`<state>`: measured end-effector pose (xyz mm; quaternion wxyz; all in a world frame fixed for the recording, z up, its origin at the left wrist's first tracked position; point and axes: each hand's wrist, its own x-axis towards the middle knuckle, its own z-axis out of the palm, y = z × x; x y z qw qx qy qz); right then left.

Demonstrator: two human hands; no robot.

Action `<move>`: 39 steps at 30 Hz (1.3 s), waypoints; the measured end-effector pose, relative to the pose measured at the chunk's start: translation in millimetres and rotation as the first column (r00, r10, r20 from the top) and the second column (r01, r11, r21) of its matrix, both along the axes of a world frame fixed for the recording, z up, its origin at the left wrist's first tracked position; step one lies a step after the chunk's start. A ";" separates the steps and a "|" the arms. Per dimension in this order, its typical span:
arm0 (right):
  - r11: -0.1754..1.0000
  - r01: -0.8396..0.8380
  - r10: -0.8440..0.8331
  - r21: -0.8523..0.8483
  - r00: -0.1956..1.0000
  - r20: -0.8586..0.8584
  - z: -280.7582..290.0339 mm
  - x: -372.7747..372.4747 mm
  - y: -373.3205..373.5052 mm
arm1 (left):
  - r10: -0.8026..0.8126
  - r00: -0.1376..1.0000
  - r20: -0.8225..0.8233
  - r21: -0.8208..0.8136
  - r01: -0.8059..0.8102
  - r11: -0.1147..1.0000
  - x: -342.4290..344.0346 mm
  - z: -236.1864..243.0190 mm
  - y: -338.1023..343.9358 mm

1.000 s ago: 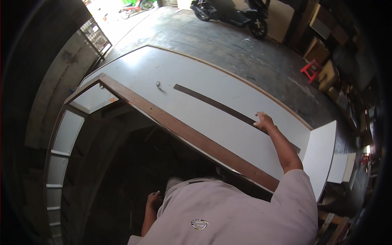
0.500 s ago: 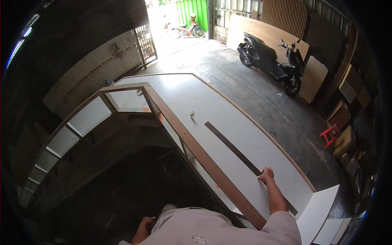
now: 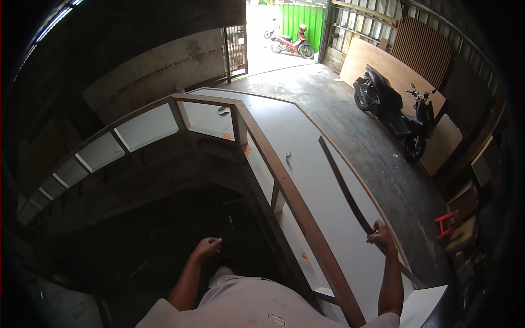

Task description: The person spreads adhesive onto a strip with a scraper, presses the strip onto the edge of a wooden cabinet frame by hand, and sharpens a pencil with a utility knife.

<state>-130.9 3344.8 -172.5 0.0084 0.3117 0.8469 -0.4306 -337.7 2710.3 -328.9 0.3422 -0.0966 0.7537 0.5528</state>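
Note:
My right hand (image 3: 381, 239) is closed around a long, thin dark strip (image 3: 346, 188) toward its near end. The strip bows slightly and runs away from me above the white panel top (image 3: 306, 197), along its right side; whether it touches the panel I cannot tell. A short piece of it shows past the hand on the near side. In front of my body my left hand (image 3: 208, 247) hangs over the dark space inside the frame, its fingers drawn together; anything within them is hidden.
A brown wooden rail (image 3: 295, 197) edges the cabinet frame between my hands. A small metal fitting (image 3: 289, 157) stands on the white top. Beyond are a black scooter (image 3: 391, 112), a red stool (image 3: 447, 223), leaning boards (image 3: 361, 63) and a red motorcycle (image 3: 292, 45) by the doorway.
My right hand has shifted right with the strip, which now bows and lies nearer the panel's right edge. My left hand has risen forward from beside my body. The view has turned left.

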 end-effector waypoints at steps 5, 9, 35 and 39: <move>0.783 -0.050 0.227 0.620 0.951 -0.208 131.6 -32.6 -76.5 | -0.103 0.987 -0.127 0.413 0.147 0.899 -44.3 118.9 61.3; 0.752 -0.028 0.264 0.658 0.928 -0.262 192.6 -53.0 -172.4 | -0.167 0.928 -0.333 0.656 0.355 0.666 -74.4 198.7 84.5; 0.711 -0.642 0.683 0.288 0.727 -0.065 76.6 -222.0 -612.8 | 0.598 0.766 -0.236 0.912 -0.037 0.408 -206.6 230.4 -262.1; 0.717 -0.585 0.694 0.379 0.653 -0.303 91.0 -252.6 -614.5 | 0.556 0.687 -0.467 0.748 -0.029 0.664 -179.6 273.3 -249.9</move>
